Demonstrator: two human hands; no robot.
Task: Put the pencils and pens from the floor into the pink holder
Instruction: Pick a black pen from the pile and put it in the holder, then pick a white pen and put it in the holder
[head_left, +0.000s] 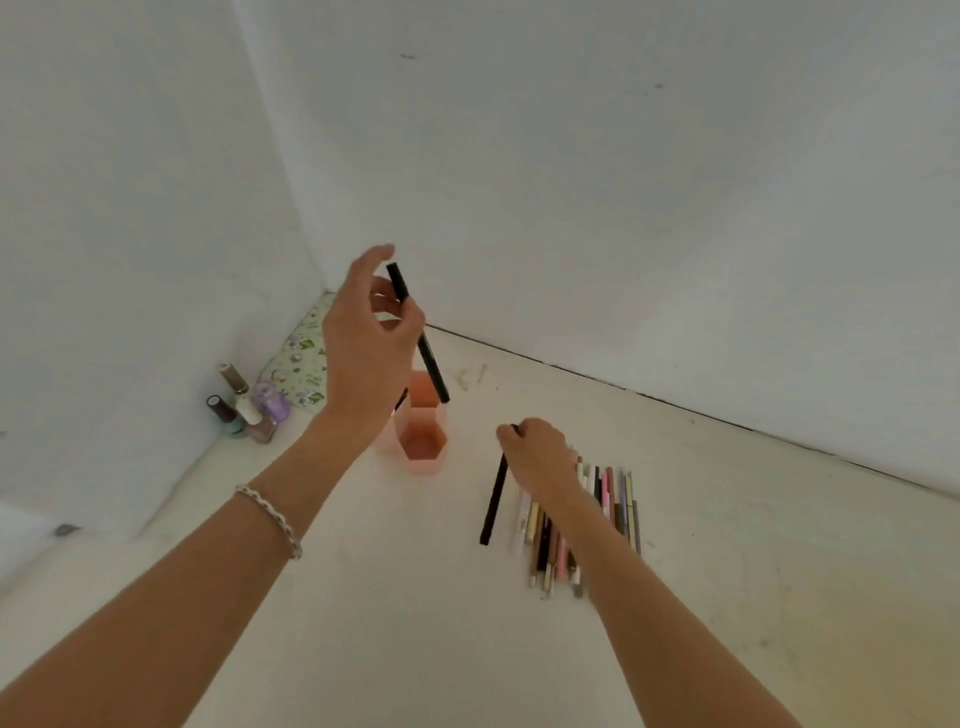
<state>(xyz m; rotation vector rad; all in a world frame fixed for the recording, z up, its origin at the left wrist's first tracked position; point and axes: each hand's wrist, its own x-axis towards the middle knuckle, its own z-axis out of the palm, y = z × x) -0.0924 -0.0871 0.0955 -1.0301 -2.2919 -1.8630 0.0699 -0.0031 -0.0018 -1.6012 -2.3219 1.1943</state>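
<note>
A pink holder (420, 440) made of hexagonal cups stands on the pale floor near the room's corner. Above it my left hand (366, 343) grips a black pen (431, 361), tilted, with its lower tip over the holder's back cup. To the right my right hand (537, 457) pinches the top end of another black pen (493, 501), whose lower end points toward me. Under and beside that hand lies a pile of pens and pencils (582, 525) in several colours, side by side on the floor.
Several nail polish bottles (247, 408) stand against the left wall, beside a flowered cloth (298, 358) in the corner. White walls close the space at the left and back. A silver bracelet (272, 517) sits on my left wrist.
</note>
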